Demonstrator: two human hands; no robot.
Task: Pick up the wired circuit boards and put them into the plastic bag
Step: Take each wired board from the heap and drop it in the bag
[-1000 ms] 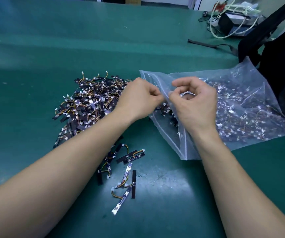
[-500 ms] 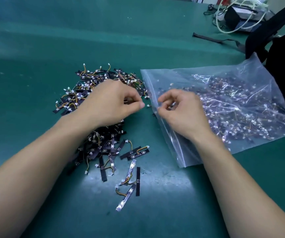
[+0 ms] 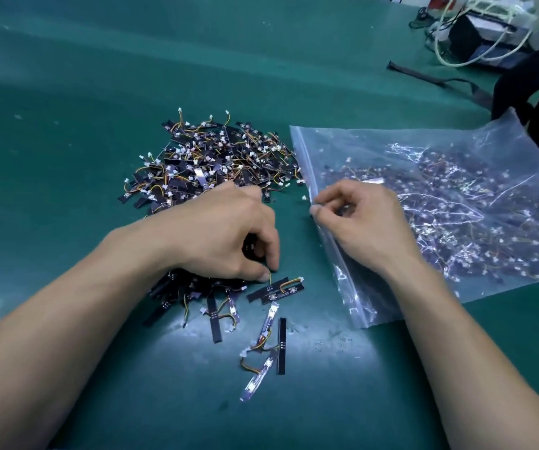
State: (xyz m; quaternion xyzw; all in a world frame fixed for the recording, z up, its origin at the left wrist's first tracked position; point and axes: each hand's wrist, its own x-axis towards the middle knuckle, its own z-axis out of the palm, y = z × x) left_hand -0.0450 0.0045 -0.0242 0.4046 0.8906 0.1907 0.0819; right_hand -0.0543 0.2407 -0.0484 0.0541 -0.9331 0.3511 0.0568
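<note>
**Left hand (image 3: 226, 232) in the boards, right hand (image 3: 365, 222) at the bag's mouth**

From my remote seat I see a matte green mat (image 3: 66, 125), scuffed and glare-lit near the front. The wired circuit boards (image 3: 209, 160) are thin black strips with orange-yellow leads and tiny white plugs, tangled in a low heap at centre. A few stray boards (image 3: 268, 345) lie flat nearer the camera. The left hand sits on the heap's near side, fingers curled round dark boards, thumb tip touching a yellow lead. The plastic bag (image 3: 456, 151), clear and crinkled, lies flat just right of the heap with many boards inside. The right hand pinches its zip strip (image 3: 308, 167) between thumb and forefinger, the other fingers curled. Bare mat spreads to the left and far side. A black strap (image 3: 430, 77) and white cables (image 3: 438, 47) crowd the far right corner.
</note>
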